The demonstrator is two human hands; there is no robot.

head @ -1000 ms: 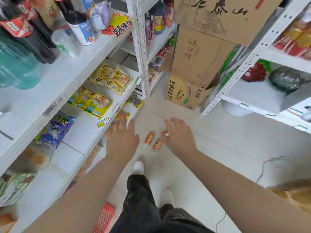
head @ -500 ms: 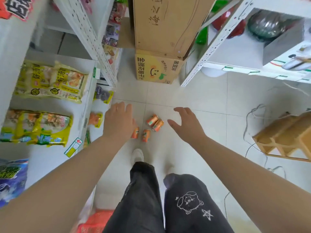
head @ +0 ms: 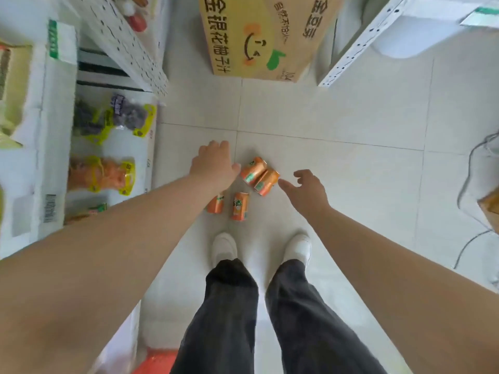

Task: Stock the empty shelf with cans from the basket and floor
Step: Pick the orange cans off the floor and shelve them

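Several orange cans lie on the white tiled floor in front of my white shoes. Two lie side by side, one (head: 252,170) touching the other (head: 266,182). Nearer my feet a third can (head: 240,206) lies alone, and one more can (head: 216,203) is half hidden under my left wrist. My left hand (head: 214,164) hovers just left of the pair, fingers apart, empty. My right hand (head: 306,191) reaches in from the right, fingers spread, its fingertip close to the second can. A corner of the red basket (head: 156,363) shows at the bottom edge.
A low white shelf (head: 48,147) on the left carries snack bags (head: 113,117). A cardboard box (head: 259,36) stands on the floor ahead. A white rack upright (head: 351,52) slants at the right, and loose cables (head: 469,171) trail along the right edge.
The view has tilted further down toward the floor. Both hands have dropped closer to the cans. My shoes and both legs have come into sight.
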